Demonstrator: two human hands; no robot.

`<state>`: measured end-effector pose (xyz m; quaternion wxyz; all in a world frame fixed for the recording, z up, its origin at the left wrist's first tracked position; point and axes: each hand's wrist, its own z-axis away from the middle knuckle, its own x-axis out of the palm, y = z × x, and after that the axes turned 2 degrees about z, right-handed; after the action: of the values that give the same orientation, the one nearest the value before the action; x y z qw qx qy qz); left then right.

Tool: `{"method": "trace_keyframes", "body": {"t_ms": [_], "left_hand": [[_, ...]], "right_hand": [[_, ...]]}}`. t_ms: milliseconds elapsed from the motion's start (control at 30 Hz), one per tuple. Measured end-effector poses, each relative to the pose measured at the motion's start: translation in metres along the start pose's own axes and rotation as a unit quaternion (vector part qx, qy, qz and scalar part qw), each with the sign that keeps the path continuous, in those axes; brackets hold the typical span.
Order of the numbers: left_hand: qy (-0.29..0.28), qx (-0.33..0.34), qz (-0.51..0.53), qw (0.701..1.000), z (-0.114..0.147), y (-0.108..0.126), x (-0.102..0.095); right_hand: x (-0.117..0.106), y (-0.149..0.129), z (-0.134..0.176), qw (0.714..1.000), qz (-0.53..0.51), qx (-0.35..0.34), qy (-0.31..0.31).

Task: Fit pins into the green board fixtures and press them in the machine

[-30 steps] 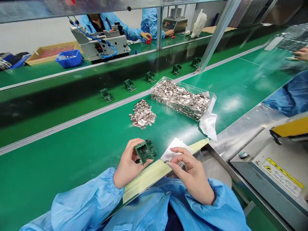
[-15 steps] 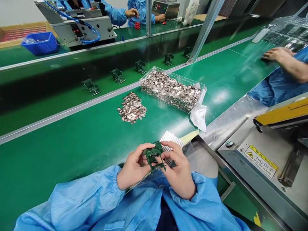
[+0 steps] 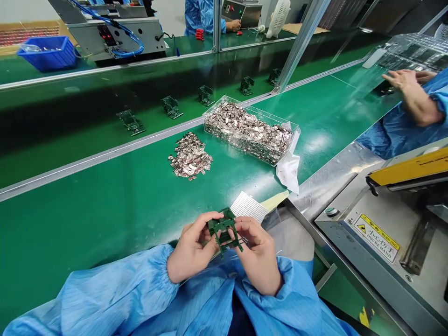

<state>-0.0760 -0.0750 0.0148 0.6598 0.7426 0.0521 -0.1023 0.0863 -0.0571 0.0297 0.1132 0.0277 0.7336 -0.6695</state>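
Note:
My left hand (image 3: 191, 249) grips a dark green open plastic frame (image 3: 223, 225) from its left side, thumb and fingers closed on its edge. On the opposite side, my right hand (image 3: 259, 255) pinches the same frame, its fingertips partly hidden behind the bars. The frame is held tilted above my lap, in front of the blue smock. Just beyond my right hand lies a white gridded sheet (image 3: 249, 206) of small pieces. Farther off, a loose pile of small silvery metal pieces (image 3: 191, 156) rests on the green table.
A clear plastic tray (image 3: 293, 143) full of similar metal pieces stands behind the pile, with a crumpled white tissue (image 3: 289, 173) at its corner. Several green frames (image 3: 130, 122) sit on the belt beyond the metal rail. A machine (image 3: 378, 238) is at right, near a co-worker's hands (image 3: 406, 80).
My right hand has dropped slightly, leaving more of the gridded sheet visible; both hands still hold the frame. The right co-worker's hands have lifted, and one far co-worker's hand has left view.

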Motion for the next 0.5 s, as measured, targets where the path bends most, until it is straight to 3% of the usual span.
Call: {"method": "trace_keyframes", "body": {"t_ms": [267,500], "left_hand": [[0.032,0.015,-0.012,0.999,0.003,0.008,0.005],[-0.020,0.003,-0.005,1.000,0.008,0.014,0.018]], "right_hand": [[0.006,0.003,0.003,0.991,-0.116,0.058,0.020],[-0.007,0.003,0.018,0.985,-0.146,0.071,0.051]]}}
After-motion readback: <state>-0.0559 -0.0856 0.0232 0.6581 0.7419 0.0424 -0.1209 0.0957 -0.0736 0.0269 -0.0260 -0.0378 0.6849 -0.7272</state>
